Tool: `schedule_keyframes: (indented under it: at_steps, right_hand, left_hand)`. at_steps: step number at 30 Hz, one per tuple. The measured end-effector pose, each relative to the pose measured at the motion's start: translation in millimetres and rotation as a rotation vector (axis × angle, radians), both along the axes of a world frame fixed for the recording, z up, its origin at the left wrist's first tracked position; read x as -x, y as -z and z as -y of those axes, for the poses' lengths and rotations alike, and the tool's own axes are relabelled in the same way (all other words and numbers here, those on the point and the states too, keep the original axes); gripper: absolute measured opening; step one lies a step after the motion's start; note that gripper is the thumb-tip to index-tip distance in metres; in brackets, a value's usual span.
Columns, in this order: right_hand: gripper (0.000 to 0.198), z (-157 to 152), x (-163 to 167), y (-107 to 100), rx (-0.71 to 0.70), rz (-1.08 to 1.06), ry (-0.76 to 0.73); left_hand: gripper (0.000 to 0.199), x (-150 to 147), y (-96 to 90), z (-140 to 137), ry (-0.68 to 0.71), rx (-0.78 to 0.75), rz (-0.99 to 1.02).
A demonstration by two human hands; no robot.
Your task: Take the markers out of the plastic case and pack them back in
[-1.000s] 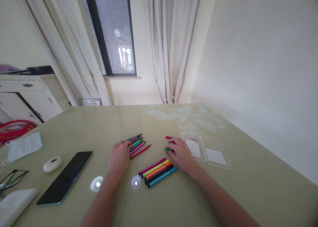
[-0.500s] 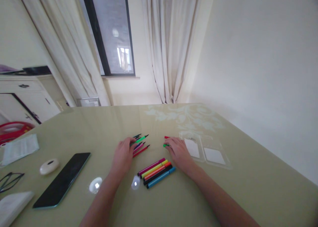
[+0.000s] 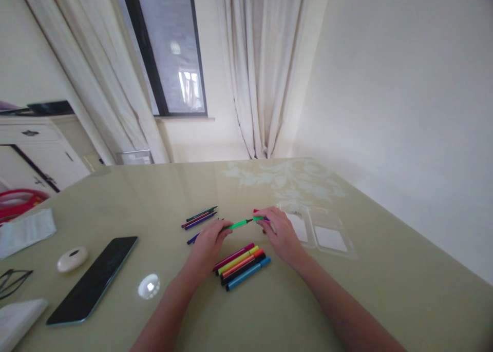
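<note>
A green felt-tip pen (image 3: 239, 224) is pinched by its barrel in my left hand (image 3: 210, 241), its dark tip pointing right. My right hand (image 3: 280, 231) grips a small green pen cap (image 3: 259, 218) right at that tip; whether the two touch I cannot tell. Red caps show partly beside and under my right fingers. Several uncapped dark pens (image 3: 200, 219) lie left of and beyond my left hand, some partly hidden by it. Nearer me, between my forearms, lies a row of capped pens (image 3: 242, 265) in purple, yellow, orange, black and blue.
An open clear plastic case (image 3: 334, 239) with white inserts lies right of my right hand. To the left are a black phone (image 3: 94, 280), a white oval object (image 3: 72, 259), glasses (image 3: 14, 282) and a pale folded cloth-like item (image 3: 27, 232). A wall borders the table's right side.
My left hand has moved right with the green pen, bringing its tip to the green cap. My right hand has lifted the cap slightly. More of the dark pens is uncovered.
</note>
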State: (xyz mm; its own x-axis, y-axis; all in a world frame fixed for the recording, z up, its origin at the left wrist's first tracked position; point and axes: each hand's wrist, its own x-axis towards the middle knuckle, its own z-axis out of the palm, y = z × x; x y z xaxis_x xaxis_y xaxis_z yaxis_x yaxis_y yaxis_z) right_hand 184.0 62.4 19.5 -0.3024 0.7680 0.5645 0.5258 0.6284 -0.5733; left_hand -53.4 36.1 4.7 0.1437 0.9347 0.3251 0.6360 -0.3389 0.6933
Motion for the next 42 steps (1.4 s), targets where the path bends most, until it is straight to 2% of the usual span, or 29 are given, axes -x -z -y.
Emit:
schedule_keyframes:
  at_steps: [7, 17, 21, 26, 28, 32, 35, 39, 42]
  right_hand:
    - [0.017, 0, 2, 4, 0.021, -0.054, -0.103]
    - [0.014, -3, 0, 5, 0.167, -0.189, -0.148]
    - [0.016, -2, 4, 7, 0.227, -0.207, -0.160]
    - [0.019, -3, 8, 14, 0.277, -0.121, -0.156]
    - [0.020, -5, 6, 15, 0.215, -0.050, -0.094]
    - [0.026, -11, 1, 18, -0.024, 0.279, 0.177]
    - [0.030, -15, 3, 23, -0.097, 0.501, 0.312]
    - [0.036, -16, 10, 32, -0.158, 0.607, 0.385]
    - [0.038, -16, 13, 36, -0.168, 0.638, 0.391]
  left_hand:
    - [0.026, -6, 2.4, 3, 0.018, -0.019, 0.013]
    - [0.031, -4, 2.9, 6, 0.081, -0.115, 0.060]
    - [0.033, -4, -0.7, 7, 0.074, -0.078, 0.047]
    - [0.029, -4, -4.0, 7, 0.016, 0.034, -0.079]
    - [0.027, -1, -3.8, 7, 0.000, 0.054, -0.129]
    - [0.019, 12, -1.6, 9, 0.000, 0.095, -0.218]
    - [0.014, 17, -1.9, 11, 0.020, 0.142, -0.269]
    - [0.018, 17, -5.8, 11, 0.083, 0.190, -0.259]
    - [0.021, 21, -6.1, 6, 0.004, 0.160, -0.243]
